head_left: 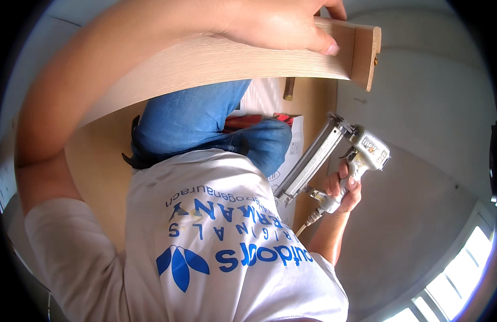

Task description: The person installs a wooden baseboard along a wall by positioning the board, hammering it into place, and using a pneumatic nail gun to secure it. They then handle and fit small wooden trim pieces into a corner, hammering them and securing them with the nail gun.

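Across the top runs a long pale wood-grain board (205, 63), with a short crosspiece (363, 58) of the same finish meeting its right end. My left hand (275, 24) grips the board near that end: the thumb lies on its face and the fingers reach over the far edge, partly out of sight. On the right, my right hand (346, 190) is wrapped round the handle of a silver air nail gun (371, 149). Its long magazine (312, 161) slants down to the left, apart from the board. An air hose fitting (313, 217) joins the handle's base.
My legs in blue jeans (194, 115) are folded below the board. Beside them lie red cloth (243, 122), a white printed sheet (295, 145) and a brown rod-like piece (289, 89) on a tan surface (95, 177). A bright window (455, 279) shows at lower right.
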A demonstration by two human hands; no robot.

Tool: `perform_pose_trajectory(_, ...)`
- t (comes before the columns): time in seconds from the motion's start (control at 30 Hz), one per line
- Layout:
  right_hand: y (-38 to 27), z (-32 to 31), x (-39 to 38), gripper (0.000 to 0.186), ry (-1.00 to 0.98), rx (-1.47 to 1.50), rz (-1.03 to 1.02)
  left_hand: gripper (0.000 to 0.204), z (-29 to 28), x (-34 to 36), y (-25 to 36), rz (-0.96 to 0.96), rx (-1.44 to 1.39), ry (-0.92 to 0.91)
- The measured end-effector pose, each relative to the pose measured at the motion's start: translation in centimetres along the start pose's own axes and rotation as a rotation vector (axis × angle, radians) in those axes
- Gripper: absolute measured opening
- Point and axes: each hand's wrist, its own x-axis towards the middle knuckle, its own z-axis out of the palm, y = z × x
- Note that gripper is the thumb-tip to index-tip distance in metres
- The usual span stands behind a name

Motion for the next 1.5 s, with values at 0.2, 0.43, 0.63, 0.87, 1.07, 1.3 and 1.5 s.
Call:
perform_pose_trajectory(0.2,0.4,0.5,0.1,0.037,0.005,0.054,-0.026,0.081,1.2,1.5,-2.3,0.159,-0.099,0.011)
perform_pose_trajectory(0.43,-0.2,1.6,0.1,0.035,0.041,-0.047,-0.015,0.12,0.8,1.7,0.2,-0.01,0.196,-0.09)
perform_pose_trajectory(0.63,-0.3,1.9,0.0,0.034,0.105,-0.099,-0.016,0.113,-0.2,2.6,0.3,-0.122,0.164,-0.014)
perform_pose_trajectory(0.87,-0.4,2.1,-0.2,0.033,0.128,-0.078,0.007,0.099,-0.8,3.1,-2.6,0.08,-0.18,-0.039)
perform_pose_trajectory(1.07,-0.4,2.6,0.3,0.033,0.128,-0.088,0.002,0.108,-2.0,3.0,-2.6,-0.121,-0.359,-0.134)
perform_pose_trajectory(1.3,-0.2,2.7,0.1,0.039,0.141,-0.064,-0.004,0.105,-1.3,2.3,0.0,-0.088,0.158,0.045)
perform_pose_trajectory(1.5,-0.6,2.4,0.3,0.031,0.057,-0.068,0.008,0.095,6.0,1.4,-1.2,0.103,0.553,0.488)
